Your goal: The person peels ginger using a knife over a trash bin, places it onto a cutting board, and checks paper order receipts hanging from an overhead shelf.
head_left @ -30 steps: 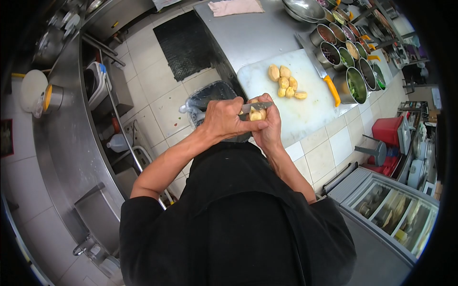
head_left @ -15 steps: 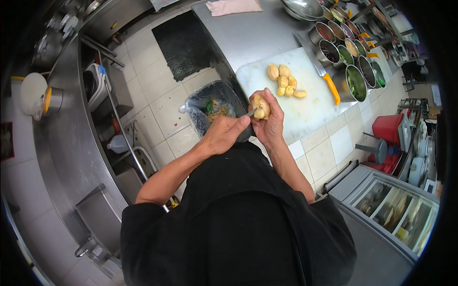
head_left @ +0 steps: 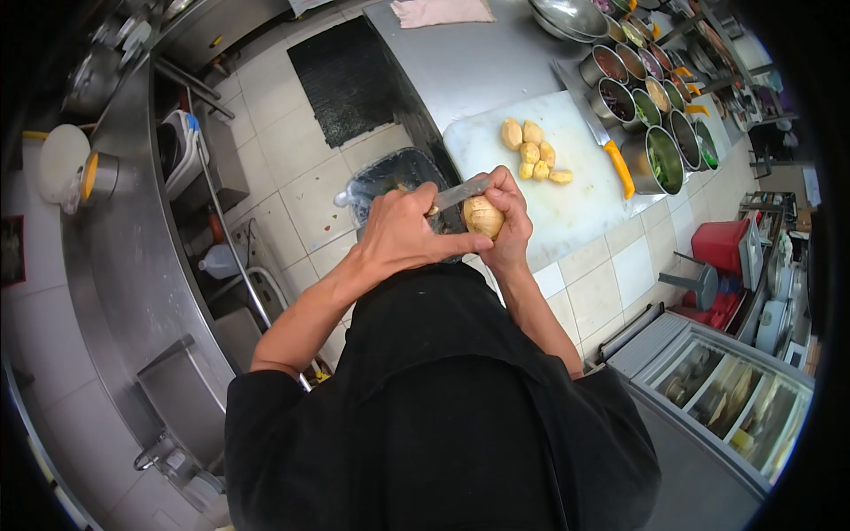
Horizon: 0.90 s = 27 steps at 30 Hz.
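With the small knife (head_left: pixel 462 192) now swung along the far edge of the potato (head_left: pixel 482 217), your right hand (head_left: pixel 396 228) grips the knife and braces its thumb nearer you, apparently steadying the blade, while your left hand (head_left: pixel 508 241) grasps the potato near the cutting board (head_left: pixel 580 212).

Pale yellow with tan-brown patches on the held piece (head_left: pixel 482 215), and silvery grey along the small knife (head_left: pixel 460 193)! Soft yellow across the peeled pieces (head_left: pixel 532 155), over a whitish cutting board (head_left: pixel 575 217) with faint yellowish smudges. Bright orange-yellow on the large knife's handle (head_left: pixel 619 168), steel grey on the worktop (head_left: pixel 443 71), pale pink on the cloth (head_left: pixel 443 12). Black clothing (head_left: pixel 443 398), plain black; cream floor tiles (head_left: pixel 310 208) in a darker-lined grid, and vivid red on the bin (head_left: pixel 715 246)!
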{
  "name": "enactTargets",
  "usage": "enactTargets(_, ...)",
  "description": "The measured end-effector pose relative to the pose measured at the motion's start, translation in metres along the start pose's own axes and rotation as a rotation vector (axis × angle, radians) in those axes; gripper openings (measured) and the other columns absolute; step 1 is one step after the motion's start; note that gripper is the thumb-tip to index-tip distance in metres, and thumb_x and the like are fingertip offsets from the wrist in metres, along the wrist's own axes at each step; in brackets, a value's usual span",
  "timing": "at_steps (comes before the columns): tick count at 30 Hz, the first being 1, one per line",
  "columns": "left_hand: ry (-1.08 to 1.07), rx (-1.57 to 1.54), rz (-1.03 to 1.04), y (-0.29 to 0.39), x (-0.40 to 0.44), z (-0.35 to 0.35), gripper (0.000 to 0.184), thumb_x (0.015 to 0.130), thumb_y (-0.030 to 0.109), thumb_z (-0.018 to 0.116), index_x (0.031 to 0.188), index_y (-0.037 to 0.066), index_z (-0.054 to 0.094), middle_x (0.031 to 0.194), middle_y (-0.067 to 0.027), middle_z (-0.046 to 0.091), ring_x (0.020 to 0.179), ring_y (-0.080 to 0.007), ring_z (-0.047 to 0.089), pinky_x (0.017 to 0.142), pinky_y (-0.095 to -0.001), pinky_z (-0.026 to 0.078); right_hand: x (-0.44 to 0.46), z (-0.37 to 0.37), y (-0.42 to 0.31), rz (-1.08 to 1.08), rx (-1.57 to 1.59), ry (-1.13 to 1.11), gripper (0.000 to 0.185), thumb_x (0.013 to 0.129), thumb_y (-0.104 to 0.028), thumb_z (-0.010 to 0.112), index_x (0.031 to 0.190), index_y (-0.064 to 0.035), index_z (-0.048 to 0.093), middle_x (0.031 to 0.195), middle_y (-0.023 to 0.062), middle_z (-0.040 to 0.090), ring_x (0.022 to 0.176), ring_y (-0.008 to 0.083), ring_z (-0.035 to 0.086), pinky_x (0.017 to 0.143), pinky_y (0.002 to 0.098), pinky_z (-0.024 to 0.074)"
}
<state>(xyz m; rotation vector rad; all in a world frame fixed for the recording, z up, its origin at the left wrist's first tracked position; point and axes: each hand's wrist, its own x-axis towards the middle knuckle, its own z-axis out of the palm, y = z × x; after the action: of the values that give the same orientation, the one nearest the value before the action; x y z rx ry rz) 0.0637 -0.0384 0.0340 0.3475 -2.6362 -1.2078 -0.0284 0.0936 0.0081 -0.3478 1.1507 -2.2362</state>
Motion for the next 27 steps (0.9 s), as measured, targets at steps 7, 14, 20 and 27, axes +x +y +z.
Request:
enactTargets(7,-0.079,0.175,0.22,0.011,0.015,-0.016,0.081,0.048,0.076,0.076,0.058,0.001,0.048,0.046,-0.0084,0.045,0.041,-0.0221,0.049,0.044,-0.034,0.041,-0.001,-0.006,-0.004,-0.092,-0.189,-0.157,0.02,0.078,-0.019,0.041,0.071,-0.0007,0.046,0.077,0.0141,0.056,0.07,0.0169,0.05,0.067,0.0277,0.0427)
enactTargets(14,-0.216,0.191,0.274,0.012,0.019,-0.023,0.087,0.053,0.081,0.068,0.06,-0.004,0.055,0.046,-0.0139,0.05,0.041,-0.0272,0.054,0.045,-0.0368,0.044,-0.006,-0.005,-0.008,-0.053,-0.208,-0.182,0.024,0.078,-0.019,0.039,0.072,0.0019,0.05,0.079,0.0162,0.059,0.071,0.0168,0.052,0.066,0.0277,0.044)
enactTargets(20,-0.281,0.185,0.26,0.002,0.019,-0.02,0.081,0.056,0.078,0.07,0.057,-0.001,0.052,0.045,-0.0109,0.047,0.04,-0.026,0.051,0.044,-0.0352,0.041,-0.004,-0.007,-0.007,-0.028,-0.194,-0.201,0.027,0.081,-0.02,0.036,0.073,0.0016,0.05,0.081,0.0173,0.06,0.072,0.0165,0.053,0.067,0.027,0.0447)
enactTargets(27,-0.329,0.139,0.212,-0.006,0.018,-0.016,0.076,0.058,0.074,0.073,0.059,0.0,0.054,0.046,-0.0099,0.048,0.042,-0.0259,0.052,0.045,-0.0352,0.041,-0.002,-0.006,-0.005,0.025,-0.187,-0.183,0.027,0.082,-0.019,0.036,0.072,0.002,0.05,0.08,0.0182,0.06,0.072,0.0185,0.054,0.069,0.0278,0.0446)
